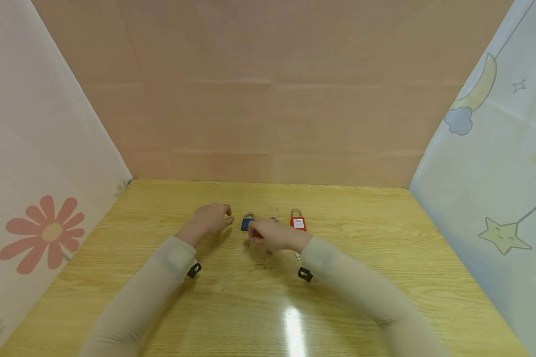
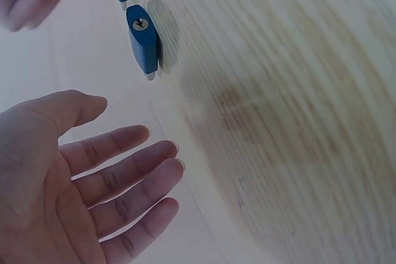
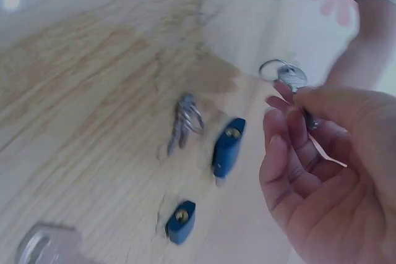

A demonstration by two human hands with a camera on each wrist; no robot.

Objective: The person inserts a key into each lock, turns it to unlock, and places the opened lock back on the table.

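Note:
My right hand (image 1: pixel 272 234) pinches a silver key (image 3: pixel 292 77) with a ring between thumb and fingers, above the table. Close by stands a blue padlock (image 1: pixel 247 224), its keyhole facing me. A smaller blue padlock (image 3: pixel 181 222) is mostly hidden behind the right hand in the head view. To the right lies a red padlock (image 1: pixel 298 223) with a white label. My left hand (image 2: pixel 93 177) hovers left of the blue padlocks, fingers loosely extended, holding nothing. A bunch of keys (image 3: pixel 185 119) rests on the table in front of the larger blue padlock.
Another key (image 1: pixel 297 256) lies in front of the red padlock, partly by the right sleeve. The wood-grain table (image 1: pixel 362 277) meets a tan back wall (image 1: pixel 268 99). White printed side panels (image 1: pixel 487 163) border it.

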